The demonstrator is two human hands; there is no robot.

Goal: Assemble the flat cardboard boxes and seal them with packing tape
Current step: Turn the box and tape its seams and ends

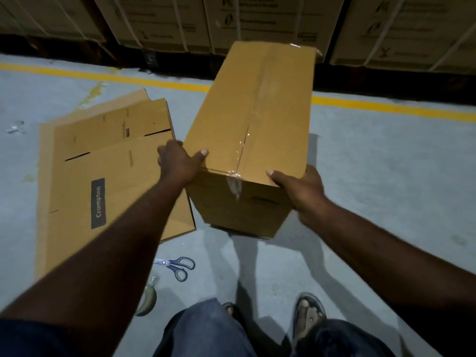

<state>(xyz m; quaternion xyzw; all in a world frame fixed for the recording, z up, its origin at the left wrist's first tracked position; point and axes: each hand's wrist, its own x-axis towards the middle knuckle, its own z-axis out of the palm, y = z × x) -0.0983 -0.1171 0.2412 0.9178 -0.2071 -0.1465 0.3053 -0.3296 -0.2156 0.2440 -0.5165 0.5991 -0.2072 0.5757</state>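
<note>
A long assembled cardboard box (257,119) stands in front of me, its top seam covered by clear packing tape that runs down over the near end. My left hand (179,162) grips the box's near left corner, thumb on top. My right hand (300,186) grips the near right corner, thumb on top as well. The near end looks lifted slightly off the floor. A stack of flat cardboard boxes (108,173) printed "Crompton" lies on the floor to the left. A roll of packing tape (148,300) sits by my left forearm, partly hidden.
Blue-handled scissors (179,266) lie on the grey floor near my feet. A yellow floor line (386,108) runs across behind the box. Strapped cartons (164,21) are stacked along the back. My sandalled foot (307,315) is at the bottom right.
</note>
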